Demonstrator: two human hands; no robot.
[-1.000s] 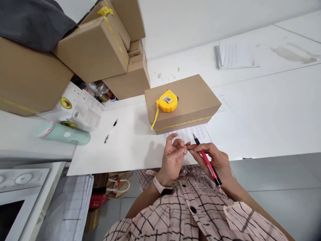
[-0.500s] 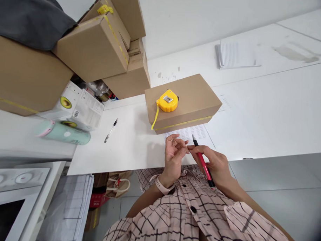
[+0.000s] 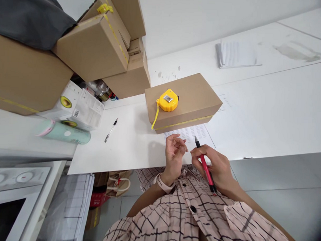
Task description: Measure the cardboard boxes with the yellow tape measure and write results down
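Observation:
My right hand (image 3: 214, 164) is closed on a red pen (image 3: 204, 165) with a black tip, held over the near edge of the white table (image 3: 255, 116). My left hand (image 3: 174, 154) is just left of it, fingers curled loosely with fingertips close together, and I cannot make out anything in them. A printed sheet (image 3: 191, 133) lies under both hands. Behind it sits a flat cardboard box (image 3: 190, 98) with a yellow tape measure (image 3: 168, 101) on top.
Stacked cardboard boxes (image 3: 100, 48) stand at the back left, with a white avocado-print carton (image 3: 79, 107) and a mint bottle (image 3: 62, 134) below them. A black pen (image 3: 111, 130) lies on the table. A folded paper stack (image 3: 235, 54) sits far right.
My hands have separated slightly; the right hand with the red pen has drawn back a little to the right. The left hand has stayed near the same place.

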